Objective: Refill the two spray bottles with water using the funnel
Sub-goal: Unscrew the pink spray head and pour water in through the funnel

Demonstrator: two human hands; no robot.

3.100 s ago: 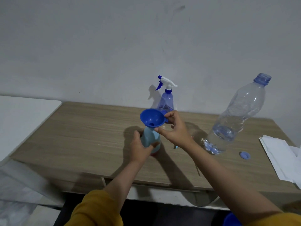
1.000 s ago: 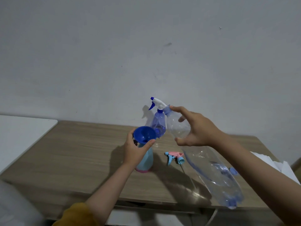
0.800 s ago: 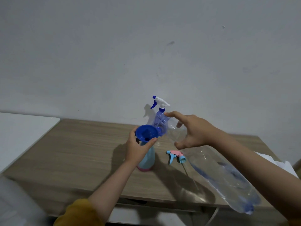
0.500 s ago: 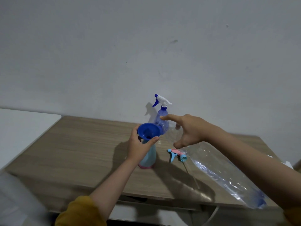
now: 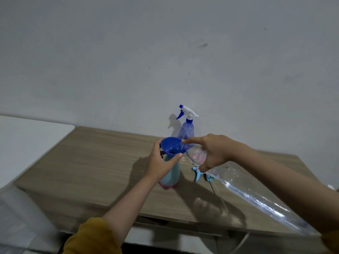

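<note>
Blue plastic funnel (image 5: 171, 146) sits in the light blue spray bottle (image 5: 171, 174) on the wooden table (image 5: 95, 162), left hand (image 5: 161, 164) wrapped round both. Right hand (image 5: 214, 153) grips the clear water bottle (image 5: 238, 184), tipped mouth-first onto the funnel's rim.

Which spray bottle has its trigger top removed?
The light blue bottle with the funnel in its neck; the purple bottle behind keeps its trigger top.

A plain indoor room, likely a home: wooden table (image 5: 91, 171) against a scuffed bare wall (image 5: 128, 61)
</note>
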